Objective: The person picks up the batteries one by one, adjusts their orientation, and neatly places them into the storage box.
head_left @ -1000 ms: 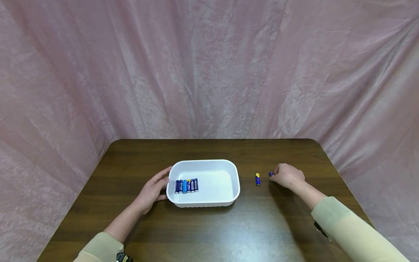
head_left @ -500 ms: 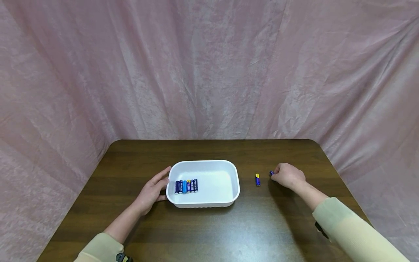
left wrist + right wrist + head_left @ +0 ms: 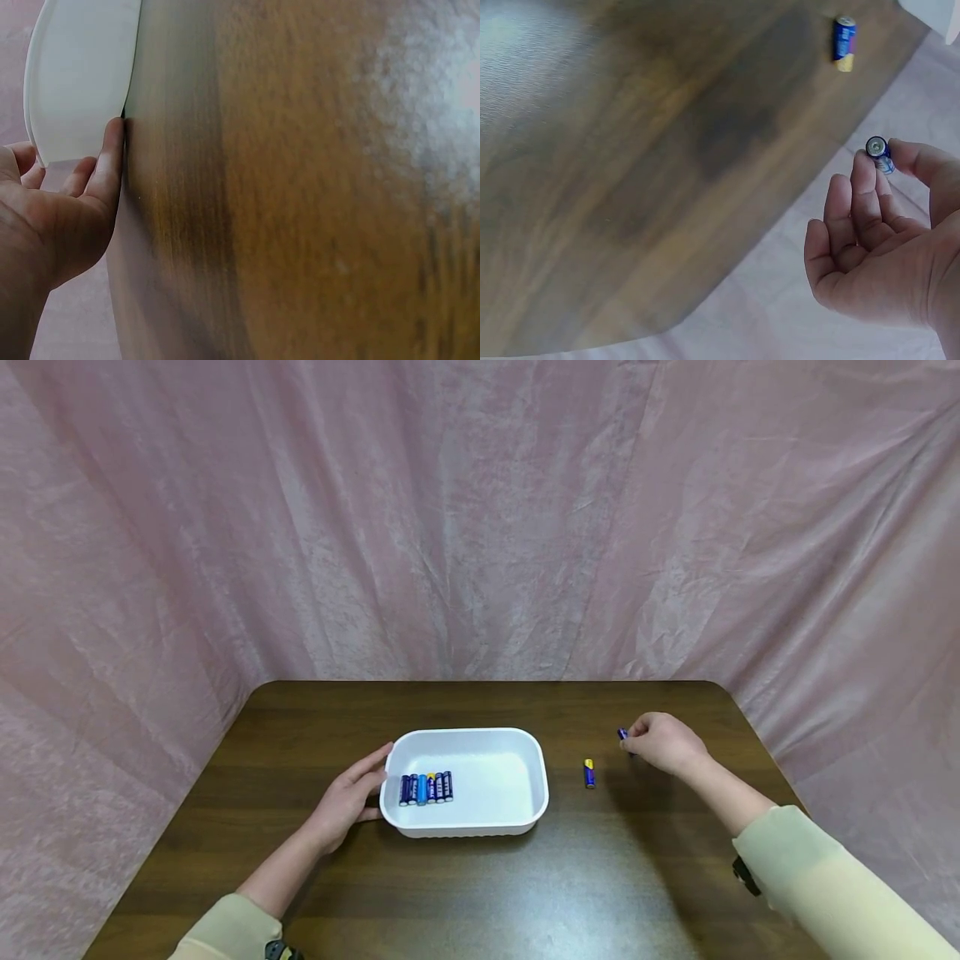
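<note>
My right hand (image 3: 666, 743) pinches a dark blue battery (image 3: 623, 734) between thumb and fingertips, raised above the table's right side. In the right wrist view the held battery (image 3: 877, 148) shows its round end. A blue battery with a yellow end (image 3: 589, 774) lies to the left of that hand. My left hand (image 3: 348, 800) touches the left end of a white plastic tray (image 3: 498, 820), its fingers spread along the wall. Inside the tray, several blue batteries (image 3: 422, 789) lie side by side in a row at the left.
A dark brown wooden table (image 3: 450, 893) with rounded far corners bears everything. Behind it hangs a pink curtain (image 3: 480, 527), which continues along both sides. Glare falls on the table in front of the tray.
My right hand has lifted the dark blue battery off the table, rising and shifting slightly away from me. The left hand and the tray have stayed in place.
</note>
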{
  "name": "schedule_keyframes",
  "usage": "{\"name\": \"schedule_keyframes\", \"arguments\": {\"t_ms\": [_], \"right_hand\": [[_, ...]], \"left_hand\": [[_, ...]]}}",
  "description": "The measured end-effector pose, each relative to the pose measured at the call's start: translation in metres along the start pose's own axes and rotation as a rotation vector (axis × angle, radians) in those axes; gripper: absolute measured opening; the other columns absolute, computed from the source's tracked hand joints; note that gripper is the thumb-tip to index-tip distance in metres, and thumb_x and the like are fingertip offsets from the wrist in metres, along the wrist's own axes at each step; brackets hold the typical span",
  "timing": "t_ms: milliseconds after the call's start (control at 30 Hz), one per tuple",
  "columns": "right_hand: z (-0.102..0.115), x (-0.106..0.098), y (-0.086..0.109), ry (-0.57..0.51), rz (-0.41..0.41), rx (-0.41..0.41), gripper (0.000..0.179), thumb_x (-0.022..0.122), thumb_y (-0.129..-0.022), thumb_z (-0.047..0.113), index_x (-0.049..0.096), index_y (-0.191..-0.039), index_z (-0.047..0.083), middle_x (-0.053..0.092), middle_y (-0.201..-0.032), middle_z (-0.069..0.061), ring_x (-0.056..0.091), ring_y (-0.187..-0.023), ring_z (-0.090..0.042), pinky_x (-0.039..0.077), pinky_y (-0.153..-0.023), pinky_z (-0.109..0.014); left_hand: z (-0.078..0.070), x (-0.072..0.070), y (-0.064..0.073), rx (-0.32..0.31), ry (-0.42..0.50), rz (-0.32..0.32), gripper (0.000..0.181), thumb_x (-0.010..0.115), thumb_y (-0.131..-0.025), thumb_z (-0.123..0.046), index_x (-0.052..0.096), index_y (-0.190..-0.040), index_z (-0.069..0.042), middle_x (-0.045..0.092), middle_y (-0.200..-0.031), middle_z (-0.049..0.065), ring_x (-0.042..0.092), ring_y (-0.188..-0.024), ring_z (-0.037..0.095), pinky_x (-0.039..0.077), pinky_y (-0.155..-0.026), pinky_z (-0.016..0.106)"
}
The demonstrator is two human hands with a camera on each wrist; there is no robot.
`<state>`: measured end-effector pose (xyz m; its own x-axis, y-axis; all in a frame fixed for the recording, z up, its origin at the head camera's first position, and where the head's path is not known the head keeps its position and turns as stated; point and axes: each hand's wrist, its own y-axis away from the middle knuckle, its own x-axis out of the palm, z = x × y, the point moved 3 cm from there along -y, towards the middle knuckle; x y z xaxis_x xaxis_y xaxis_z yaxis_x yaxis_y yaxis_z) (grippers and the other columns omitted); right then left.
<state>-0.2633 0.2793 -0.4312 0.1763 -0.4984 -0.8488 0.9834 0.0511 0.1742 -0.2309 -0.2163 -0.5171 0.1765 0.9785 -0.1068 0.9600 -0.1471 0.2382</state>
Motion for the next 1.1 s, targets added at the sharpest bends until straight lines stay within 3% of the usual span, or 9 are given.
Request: {"name": "schedule_keyframes", "arguments": {"t_ms": [600, 1100], "right_hand": [[0.044, -0.014, 0.006, -0.155, 0.023, -0.052, 0.027, 0.071, -0.093, 0.032, 0.070, -0.103, 0.007, 0.072, -0.097, -0.004, 0.062, -0.096, -0.025, 0.049, -0.081, -0.042], [0.085, -0.003, 0.003, -0.251, 0.058, -0.123, 0.024, 0.072, -0.093, 0.029, 0.071, -0.101, 0.006, 0.071, -0.098, -0.005, 0.061, -0.096, -0.024, 0.049, -0.082, -0.041]], "left_hand": [[0.001, 0.002, -0.001, 0.000, 0.012, -0.004, 0.050, 0.054, -0.108, -0.029, 0.044, -0.156, -0.032, 0.042, -0.157, 0.016, 0.055, -0.127, 0.035, 0.060, -0.085, 0.044], [0.001, 0.002, -0.001, -0.003, 0.008, -0.006, 0.050, 0.054, -0.108, -0.029, 0.044, -0.156, -0.033, 0.042, -0.158, 0.016, 0.055, -0.127, 0.034, 0.060, -0.085, 0.043]]}}
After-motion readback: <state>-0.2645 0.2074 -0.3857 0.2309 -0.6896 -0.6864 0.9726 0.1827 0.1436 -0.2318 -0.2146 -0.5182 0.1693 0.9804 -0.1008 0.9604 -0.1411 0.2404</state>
